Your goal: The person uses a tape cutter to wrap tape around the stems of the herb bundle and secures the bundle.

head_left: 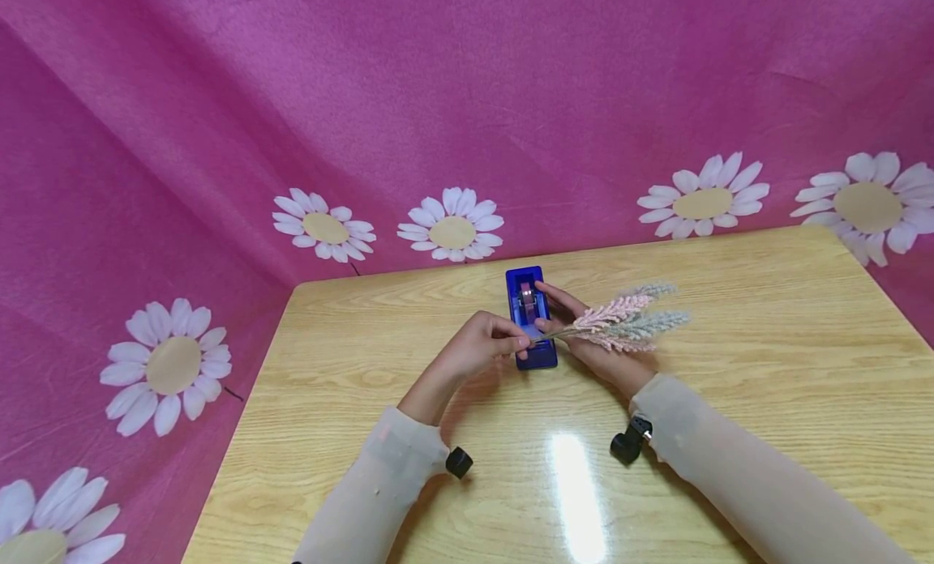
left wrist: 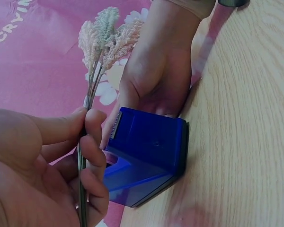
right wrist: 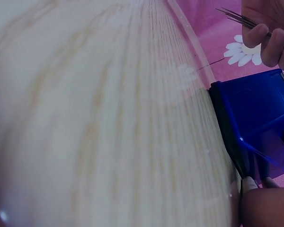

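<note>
My left hand (head_left: pixel 481 343) pinches the thin stems of a small bunch of artificial flowers (head_left: pixel 616 322) between thumb and fingers. Pink and pale green heads (left wrist: pixel 106 28) top the bunch and lean over my right wrist in the head view. Behind the stems a blue tape dispenser (head_left: pixel 541 358) stands on the table, with a roll of tape (head_left: pixel 527 295) inside. A toothed cutting edge shows at its near end in the left wrist view. My right hand (head_left: pixel 598 357) holds the dispenser along its right side. Stem ends (right wrist: pixel 241 20) stick out past my left fingers in the right wrist view.
The light wood table (head_left: pixel 350 402) has a glossy reflection near its front. A pink cloth (head_left: pixel 467 102) with white daisies hangs behind the table and along its left side. Black wrist cameras (head_left: pixel 459 463) sit at both cuffs.
</note>
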{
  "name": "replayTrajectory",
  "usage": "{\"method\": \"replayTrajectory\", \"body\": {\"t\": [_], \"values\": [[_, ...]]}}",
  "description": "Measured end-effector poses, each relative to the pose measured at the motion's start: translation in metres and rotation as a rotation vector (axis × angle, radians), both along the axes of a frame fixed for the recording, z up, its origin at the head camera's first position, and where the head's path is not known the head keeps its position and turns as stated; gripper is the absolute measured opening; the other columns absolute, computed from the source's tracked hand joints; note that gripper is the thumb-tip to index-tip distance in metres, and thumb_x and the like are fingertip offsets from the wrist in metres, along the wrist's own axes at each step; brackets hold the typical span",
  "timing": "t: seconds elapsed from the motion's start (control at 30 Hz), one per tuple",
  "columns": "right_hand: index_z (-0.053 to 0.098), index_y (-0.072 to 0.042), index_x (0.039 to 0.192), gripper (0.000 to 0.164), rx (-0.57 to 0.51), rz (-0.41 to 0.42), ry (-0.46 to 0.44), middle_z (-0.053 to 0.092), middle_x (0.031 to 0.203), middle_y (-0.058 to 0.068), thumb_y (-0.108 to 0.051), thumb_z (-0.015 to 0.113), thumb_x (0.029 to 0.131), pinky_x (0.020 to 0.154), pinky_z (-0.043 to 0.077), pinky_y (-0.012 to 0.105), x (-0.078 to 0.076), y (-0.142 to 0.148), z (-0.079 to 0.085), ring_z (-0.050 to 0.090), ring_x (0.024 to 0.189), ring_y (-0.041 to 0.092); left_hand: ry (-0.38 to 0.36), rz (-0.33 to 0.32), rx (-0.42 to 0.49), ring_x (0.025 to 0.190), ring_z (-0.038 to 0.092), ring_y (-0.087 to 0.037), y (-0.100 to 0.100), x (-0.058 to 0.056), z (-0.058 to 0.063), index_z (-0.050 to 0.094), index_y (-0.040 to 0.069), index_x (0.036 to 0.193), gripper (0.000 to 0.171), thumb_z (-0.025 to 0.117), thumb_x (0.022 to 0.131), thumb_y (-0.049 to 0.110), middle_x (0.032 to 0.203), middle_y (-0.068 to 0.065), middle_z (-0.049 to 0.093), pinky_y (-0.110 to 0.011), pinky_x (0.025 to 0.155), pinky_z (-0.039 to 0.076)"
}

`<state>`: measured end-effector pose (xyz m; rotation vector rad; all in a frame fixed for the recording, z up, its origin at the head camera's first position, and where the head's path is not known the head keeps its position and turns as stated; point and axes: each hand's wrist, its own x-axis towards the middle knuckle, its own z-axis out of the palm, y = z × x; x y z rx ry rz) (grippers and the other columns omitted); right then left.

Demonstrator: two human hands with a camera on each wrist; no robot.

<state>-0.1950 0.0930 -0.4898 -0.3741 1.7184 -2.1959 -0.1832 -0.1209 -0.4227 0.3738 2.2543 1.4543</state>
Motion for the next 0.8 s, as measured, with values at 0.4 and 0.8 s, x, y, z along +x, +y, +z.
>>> {"method": "replayTrajectory", "body": {"t": [0.4,0.8], "values": [[0.034,-0.008,0.161,0.071,0.273,-0.095,0.205,0.031,0.163,0.026,-0.010,0.068,0.099,0.122,0.026,0.057,-0.016,-0.006,-0.014,0.029,0.151,0.045,-0.087,0.025,0.077,0.067,0.065,-0.016,-0.002,-0.001,0.003,0.070,-0.008,0.102,0.010,0.064,0.100,0.000,0.079,-0.009,0.067,-0.049,0.080,0.061],[0.029,-0.003,0.161,0.067,0.224,-0.055,0.137,0.023,0.166,0.028,-0.004,0.061,0.102,0.125,0.017,0.058,-0.001,-0.007,0.014,0.018,0.154,0.045,-0.009,-0.026,0.008,0.061,0.042,-0.011,-0.005,-0.002,0.004,0.077,-0.005,0.106,0.025,0.057,0.107,0.010,0.078,-0.009,0.074,-0.023,0.059,0.037]]}}
